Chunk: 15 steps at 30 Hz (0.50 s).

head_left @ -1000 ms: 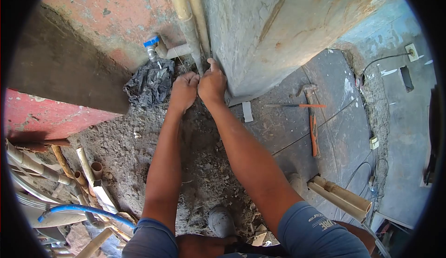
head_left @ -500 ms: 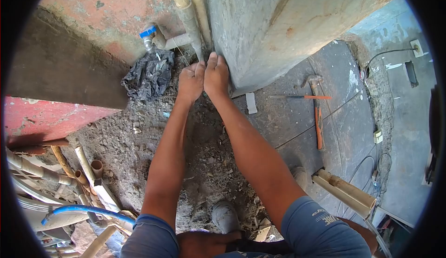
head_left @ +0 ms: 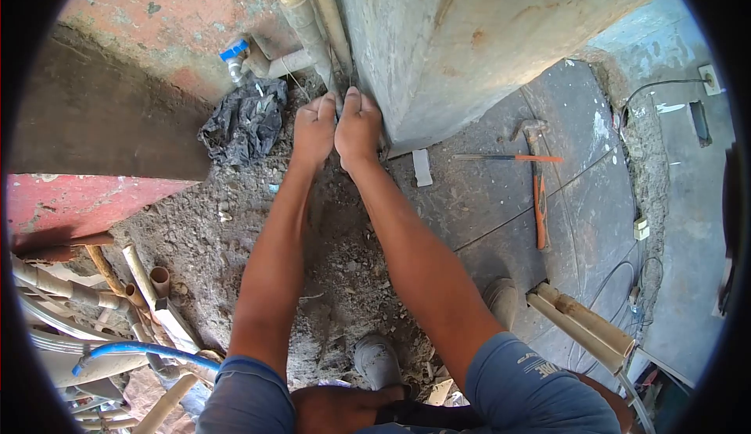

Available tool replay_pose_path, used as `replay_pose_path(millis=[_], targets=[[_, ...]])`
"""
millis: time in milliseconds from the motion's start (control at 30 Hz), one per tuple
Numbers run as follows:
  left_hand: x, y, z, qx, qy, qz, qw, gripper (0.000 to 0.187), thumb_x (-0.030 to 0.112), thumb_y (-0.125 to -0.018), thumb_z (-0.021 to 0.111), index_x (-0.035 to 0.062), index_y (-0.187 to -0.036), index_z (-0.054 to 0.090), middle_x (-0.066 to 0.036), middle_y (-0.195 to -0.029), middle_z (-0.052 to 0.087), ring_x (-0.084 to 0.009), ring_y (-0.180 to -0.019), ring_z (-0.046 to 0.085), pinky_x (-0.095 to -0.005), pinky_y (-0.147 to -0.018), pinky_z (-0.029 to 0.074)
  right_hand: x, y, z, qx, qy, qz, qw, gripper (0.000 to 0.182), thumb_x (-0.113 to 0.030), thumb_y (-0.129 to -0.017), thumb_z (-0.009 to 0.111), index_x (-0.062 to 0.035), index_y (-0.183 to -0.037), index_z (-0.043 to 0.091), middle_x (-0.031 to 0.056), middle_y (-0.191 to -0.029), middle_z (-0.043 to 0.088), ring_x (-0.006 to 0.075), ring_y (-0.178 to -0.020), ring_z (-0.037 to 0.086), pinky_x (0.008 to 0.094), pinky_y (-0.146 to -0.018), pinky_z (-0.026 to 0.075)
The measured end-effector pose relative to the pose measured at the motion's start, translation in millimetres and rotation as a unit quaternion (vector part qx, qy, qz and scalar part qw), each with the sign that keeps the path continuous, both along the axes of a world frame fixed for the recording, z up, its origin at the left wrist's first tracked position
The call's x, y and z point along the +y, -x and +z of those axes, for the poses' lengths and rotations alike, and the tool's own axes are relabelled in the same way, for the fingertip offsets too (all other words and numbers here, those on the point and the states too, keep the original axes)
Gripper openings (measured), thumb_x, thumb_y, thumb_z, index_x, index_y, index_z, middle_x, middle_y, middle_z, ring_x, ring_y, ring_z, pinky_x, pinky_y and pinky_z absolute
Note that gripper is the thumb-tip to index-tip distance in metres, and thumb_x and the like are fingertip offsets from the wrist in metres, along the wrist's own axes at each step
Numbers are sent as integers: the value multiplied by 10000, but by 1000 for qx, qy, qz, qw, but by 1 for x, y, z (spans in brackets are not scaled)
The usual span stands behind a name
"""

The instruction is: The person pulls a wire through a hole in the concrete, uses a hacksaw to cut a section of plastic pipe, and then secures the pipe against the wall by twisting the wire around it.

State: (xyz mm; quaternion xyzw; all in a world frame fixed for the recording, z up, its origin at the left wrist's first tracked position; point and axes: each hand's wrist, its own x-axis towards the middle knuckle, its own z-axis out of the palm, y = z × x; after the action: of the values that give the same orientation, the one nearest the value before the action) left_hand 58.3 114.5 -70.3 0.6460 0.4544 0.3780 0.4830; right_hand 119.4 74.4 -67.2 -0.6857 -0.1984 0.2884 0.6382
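Observation:
My left hand (head_left: 314, 133) and my right hand (head_left: 359, 130) are side by side at the foot of two upright pipes (head_left: 303, 21), close against the grey pillar (head_left: 415, 66). Both sets of fingers are curled, thumbs forward. What they grip is hidden behind the knuckles; a small grey bit shows between them. A thin wire (head_left: 294, 77) sticks out just beyond my left hand. To the left, a crumpled black plastic bag (head_left: 246, 121) lies on the dirt below a tap with a blue handle (head_left: 234, 51).
On the floor tiles at right lie a hammer (head_left: 540, 199), a thin rod-like tool with an orange handle (head_left: 508, 157) and a white scrap (head_left: 422, 167). Pipe offcuts and a blue hose (head_left: 149, 347) are piled at lower left. A channel-like piece (head_left: 583, 324) lies at lower right.
The view has shifted slightly. My hands have drawn a little apart at the fingertips, still closed at the foot of the pipes.

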Motion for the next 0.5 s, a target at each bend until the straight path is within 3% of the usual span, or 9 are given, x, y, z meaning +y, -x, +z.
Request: replay_pose_path(millis=[100,133,200,267,300,367,433,500], targets=[[15,-3,13,115,-143,-28,983,402,283,-947,461,-46,-745,571,-244,-644,551,-323,-571,543,-419,-596,428,-12,4,-9,30,-32,20,999,357,-262,-977,449,40,-846,588,53,-666,517,143,-651,474,326,-640,429],[25,-11,13,117,-142,-26,983,402,283,-947,461,-46,-745,571,-244,-644,551,-323,-571,543,-419,-596,428,-29,14,-14,27,-24,26,999,359,-261,-978,448,42,-845,586,55,-669,520,145,-649,473,328,-640,430],[40,-28,13,62,-12,22,998,406,284,-949,457,-50,-740,558,-219,-629,535,-271,-574,531,-415,-598,425,-44,17,-13,18,-15,37,999,360,-260,-979,446,45,-843,583,57,-673,523,146,-647,473,330,-640,432],[37,-26,-2,19,-47,39,998,402,275,-958,450,-42,-737,558,-168,-600,528,-217,-562,496,-391,-587,422,-43,13,0,-12,17,68,997,405,-321,-970,403,20,-960,622,266,-846,623,397,-779,594,426,-742,464],[21,-19,-4,21,-76,11,997,394,267,-964,447,-41,-752,570,-146,-595,522,-191,-557,474,-374,-580,421,-33,8,1,-15,17,71,997,405,-321,-970,403,20,-960,622,266,-846,623,397,-779,594,426,-742,464],[1,-6,-5,28,-103,-22,994,387,259,-971,444,-40,-767,581,-125,-589,516,-166,-552,451,-357,-573,420,-3,-2,1,-24,39,35,998,460,-353,-974,366,14,-1079,624,286,-994,630,397,-951,619,426,-834,471],[-9,8,-5,-1,0,-12,1000,367,255,-980,458,-25,-792,604,-115,-587,515,-150,-541,433,-332,-564,421,4,-5,-4,-15,38,49,998,488,-368,-975,351,17,-1120,614,288,-1053,617,403,-1016,597,424,-871,464],[-8,5,-7,-11,-2,-12,1000,367,260,-983,462,-21,-797,608,-114,-577,513,-145,-532,428,-322,-558,418,8,-5,-9,-13,29,55,998,548,-400,-979,325,33,-1197,581,283,-1120,606,414,-1079,574,424,-913,454]])
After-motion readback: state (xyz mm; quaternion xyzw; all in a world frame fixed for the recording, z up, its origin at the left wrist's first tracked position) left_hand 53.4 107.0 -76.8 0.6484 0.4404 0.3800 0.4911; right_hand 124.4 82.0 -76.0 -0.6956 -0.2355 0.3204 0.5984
